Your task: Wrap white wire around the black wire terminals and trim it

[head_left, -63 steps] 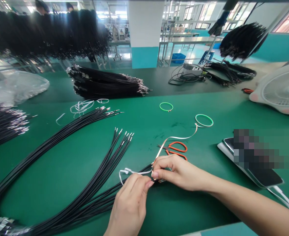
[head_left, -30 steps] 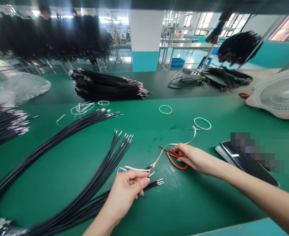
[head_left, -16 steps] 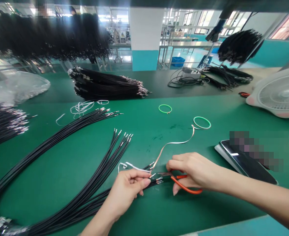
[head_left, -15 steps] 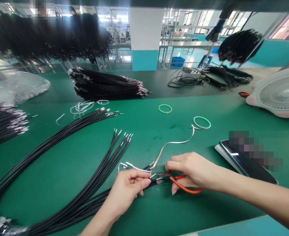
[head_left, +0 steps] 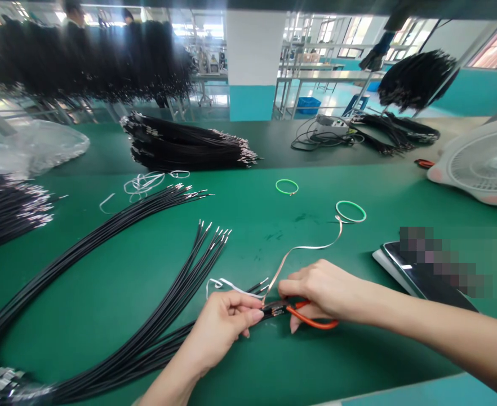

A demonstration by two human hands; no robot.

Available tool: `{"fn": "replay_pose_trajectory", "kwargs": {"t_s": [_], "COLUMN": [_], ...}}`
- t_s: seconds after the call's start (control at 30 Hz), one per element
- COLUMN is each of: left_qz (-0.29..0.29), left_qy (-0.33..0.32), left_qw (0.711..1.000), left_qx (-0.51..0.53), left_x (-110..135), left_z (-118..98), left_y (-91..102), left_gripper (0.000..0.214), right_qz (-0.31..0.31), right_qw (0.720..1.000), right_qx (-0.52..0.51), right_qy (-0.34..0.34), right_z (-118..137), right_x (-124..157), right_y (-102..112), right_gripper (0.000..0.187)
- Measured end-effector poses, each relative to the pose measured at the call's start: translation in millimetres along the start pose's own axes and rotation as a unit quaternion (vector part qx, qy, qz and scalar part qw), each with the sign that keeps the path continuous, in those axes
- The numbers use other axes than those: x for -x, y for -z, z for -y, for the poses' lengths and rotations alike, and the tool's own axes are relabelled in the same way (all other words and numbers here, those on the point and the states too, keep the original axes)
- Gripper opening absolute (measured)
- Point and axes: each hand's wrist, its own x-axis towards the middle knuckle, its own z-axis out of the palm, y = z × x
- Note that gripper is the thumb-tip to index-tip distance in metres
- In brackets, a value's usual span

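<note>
My left hand (head_left: 227, 321) pinches the tip of a black cable between thumb and forefinger. At those fingertips a thin copper-and-white strip (head_left: 293, 248) runs up to a green ring (head_left: 350, 212), and a white tail of strip (head_left: 231, 285) curls to the left. My right hand (head_left: 320, 290) is wrapped round orange-handled pliers (head_left: 316, 323). Their dark jaws reach the cable end at my left fingertips; the exact contact is too small to make out. More black cables (head_left: 164, 299) with silver tips fan out beside and under my left hand.
A second green ring (head_left: 287, 187) lies farther back. To the right are a phone (head_left: 421, 282) and a white fan (head_left: 485, 163). A thick cable bundle (head_left: 189, 144) lies at the back, with loose white strips (head_left: 142, 183) before it. A plastic bag (head_left: 49, 146) is at the left.
My right hand and the pliers have moved left, bringing the jaws up to the cable end at my left fingertips. My left hand keeps its pinch. The view has shifted slightly.
</note>
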Motion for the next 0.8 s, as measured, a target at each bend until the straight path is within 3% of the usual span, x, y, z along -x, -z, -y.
{"fn": "replay_pose_trajectory", "kwargs": {"t_s": [0.37,0.5,0.57,0.67,0.8], "left_qz": [0.003,-0.013,-0.032,-0.069,-0.103], "left_qy": [-0.007,-0.063,-0.094,-0.144,-0.21], "left_qw": [1.0,0.997,0.992,0.976,0.947], "left_qx": [-0.026,-0.044,-0.076,-0.149,-0.222], "left_x": [2,6,9,14,19], "left_z": [4,14,17,19,18], "left_y": [0.9,1.7,1.3,-0.5,-2.4], "left_gripper": [0.024,0.023,0.021,0.016,0.013], "right_qz": [-0.024,-0.052,-0.069,-0.078,-0.143], "right_qw": [0.997,0.98,0.968,0.961,0.968], "right_qx": [0.077,0.17,0.208,0.23,0.165], "right_qy": [0.016,-0.091,-0.121,-0.132,-0.124], "right_z": [-5,-17,-27,-35,-17], "right_x": [-2,5,11,18,13], "right_y": [-4,-8,-11,-15,-10], "right_gripper": [0.031,0.015,0.023,0.04,0.029]}}
